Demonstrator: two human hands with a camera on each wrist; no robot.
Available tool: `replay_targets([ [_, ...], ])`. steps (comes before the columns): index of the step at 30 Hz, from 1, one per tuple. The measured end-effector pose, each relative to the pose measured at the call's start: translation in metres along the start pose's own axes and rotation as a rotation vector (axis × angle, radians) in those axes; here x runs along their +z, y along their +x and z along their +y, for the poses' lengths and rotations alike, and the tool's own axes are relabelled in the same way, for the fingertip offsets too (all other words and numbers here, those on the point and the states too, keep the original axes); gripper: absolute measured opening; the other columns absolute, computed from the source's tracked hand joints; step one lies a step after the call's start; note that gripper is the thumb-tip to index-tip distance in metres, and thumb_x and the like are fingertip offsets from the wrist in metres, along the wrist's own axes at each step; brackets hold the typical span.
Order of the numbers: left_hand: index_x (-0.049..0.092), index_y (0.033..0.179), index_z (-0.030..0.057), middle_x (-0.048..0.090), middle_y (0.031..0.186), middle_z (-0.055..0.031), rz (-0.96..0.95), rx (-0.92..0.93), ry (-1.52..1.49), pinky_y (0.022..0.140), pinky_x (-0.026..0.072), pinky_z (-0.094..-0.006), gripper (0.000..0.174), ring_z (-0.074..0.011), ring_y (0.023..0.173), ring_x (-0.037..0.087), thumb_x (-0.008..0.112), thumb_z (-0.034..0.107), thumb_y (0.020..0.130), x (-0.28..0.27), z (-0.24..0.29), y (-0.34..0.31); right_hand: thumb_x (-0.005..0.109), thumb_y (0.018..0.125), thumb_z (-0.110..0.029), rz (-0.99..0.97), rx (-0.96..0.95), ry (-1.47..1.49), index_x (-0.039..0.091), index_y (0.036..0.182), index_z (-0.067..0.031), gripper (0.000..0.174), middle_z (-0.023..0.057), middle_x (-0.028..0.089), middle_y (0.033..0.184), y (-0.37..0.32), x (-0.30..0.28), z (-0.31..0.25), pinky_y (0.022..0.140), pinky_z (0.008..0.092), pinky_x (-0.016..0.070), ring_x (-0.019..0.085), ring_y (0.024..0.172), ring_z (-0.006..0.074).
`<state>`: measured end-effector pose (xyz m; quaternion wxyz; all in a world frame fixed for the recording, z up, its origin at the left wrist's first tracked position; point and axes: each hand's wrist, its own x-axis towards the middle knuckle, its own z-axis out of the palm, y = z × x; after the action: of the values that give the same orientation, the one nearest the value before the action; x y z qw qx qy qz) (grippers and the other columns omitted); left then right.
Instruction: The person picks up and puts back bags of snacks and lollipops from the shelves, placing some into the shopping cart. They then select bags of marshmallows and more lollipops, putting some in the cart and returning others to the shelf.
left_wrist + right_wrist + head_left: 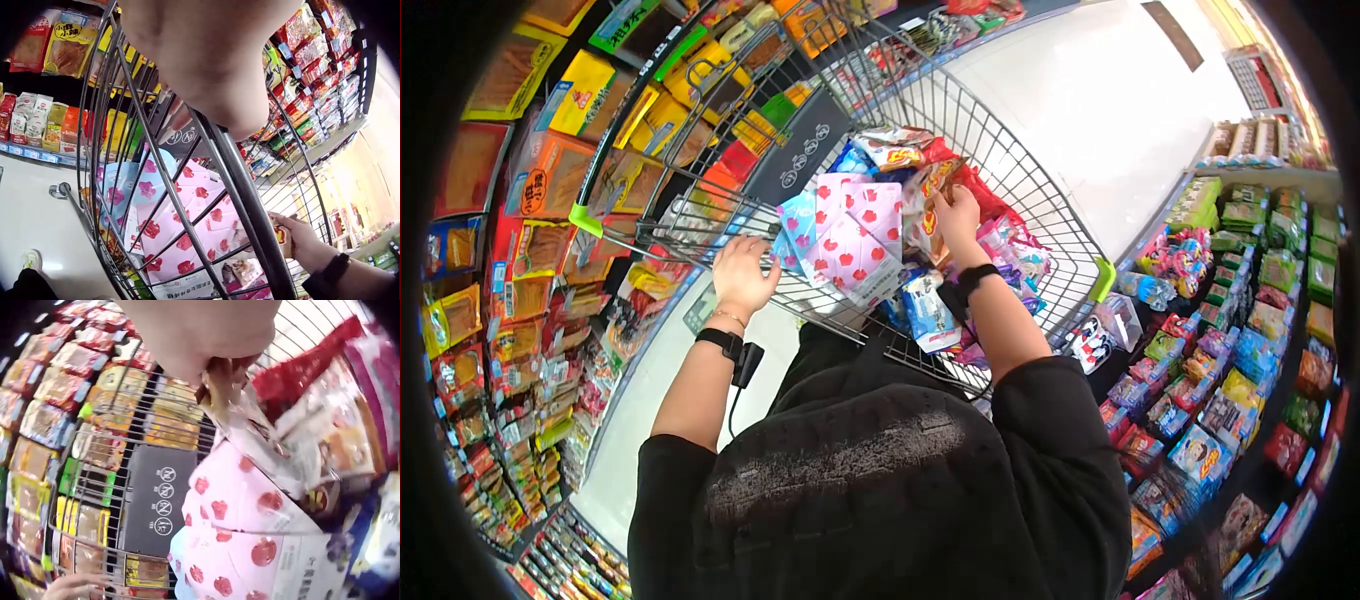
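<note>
A wire shopping cart holds many snack bags. My left hand rests on the cart's side rim, and in the left wrist view the hand lies over the thick rim bar, fingers reaching inside. My right hand pinches the edge of a brown and white snack bag inside the cart; the right wrist view shows the hand holding the bag's brown corner. Pink packages with red prints lie beside it, next to a light blue one. A blue and white pack lies nearer my body.
Shelves of packaged snacks stand close on the left, beyond the cart. More shelves with small bags run along the right. Pale floor shows ahead of the cart. A dark grey panel is fixed inside the cart.
</note>
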<state>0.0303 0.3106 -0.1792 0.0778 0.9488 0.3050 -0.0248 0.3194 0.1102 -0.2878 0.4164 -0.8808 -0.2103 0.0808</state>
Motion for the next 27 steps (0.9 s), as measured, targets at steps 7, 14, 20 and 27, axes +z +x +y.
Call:
replay_targets([
  [7,0.065,0.097,0.0107,0.060,0.107,-0.0063,-0.013,0.036,-0.033,0.091,0.0368,-0.0386,0.035,-0.0237,0.106,0.050,0.060,0.034,0.071,-0.002,-0.003,-0.002,0.068,0.078,-0.023,-0.317,-0.041,0.132,0.058,0.072,-0.0003,0.025,0.0053,0.055,0.067,-0.001,-0.152,-0.077,0.058,0.0286,0.0412,0.050,0.061,0.0140],
  [14,0.027,0.139,0.0128,0.041,0.134,-0.0139,-0.712,-0.220,-1.817,0.096,0.0347,-0.0521,0.082,-0.0310,0.121,0.040,0.055,0.060,0.077,-0.042,-0.005,0.015,0.058,0.086,-0.010,-0.425,0.073,0.829,0.060,0.103,-0.0006,0.020,0.0077,0.065,0.093,-0.053,-0.238,-0.213,0.072,0.0250,0.0509,0.063,0.078,0.0115],
  [20,0.023,0.138,0.0045,0.035,0.138,-0.0135,-0.938,0.437,-2.271,0.104,0.0286,-0.0446,0.079,-0.0268,0.126,0.036,0.055,0.050,0.082,-0.129,0.034,-0.004,0.058,0.087,-0.013,-0.418,0.057,0.758,0.057,0.103,0.0022,0.022,0.0117,0.065,0.093,-0.093,-0.198,-0.255,0.069,0.0251,0.0534,0.064,0.077,0.0129],
  [27,0.036,0.130,-0.0007,0.050,0.126,-0.0135,-1.104,0.380,-2.091,0.098,0.0382,-0.0390,0.051,-0.0251,0.115,0.048,0.052,0.014,0.084,-0.141,0.015,-0.007,0.053,0.090,-0.025,-0.160,0.355,1.107,0.053,0.112,0.0044,0.036,0.0138,0.062,0.102,-0.157,-0.163,-0.246,0.075,0.0294,0.0528,0.062,0.087,0.0159],
])
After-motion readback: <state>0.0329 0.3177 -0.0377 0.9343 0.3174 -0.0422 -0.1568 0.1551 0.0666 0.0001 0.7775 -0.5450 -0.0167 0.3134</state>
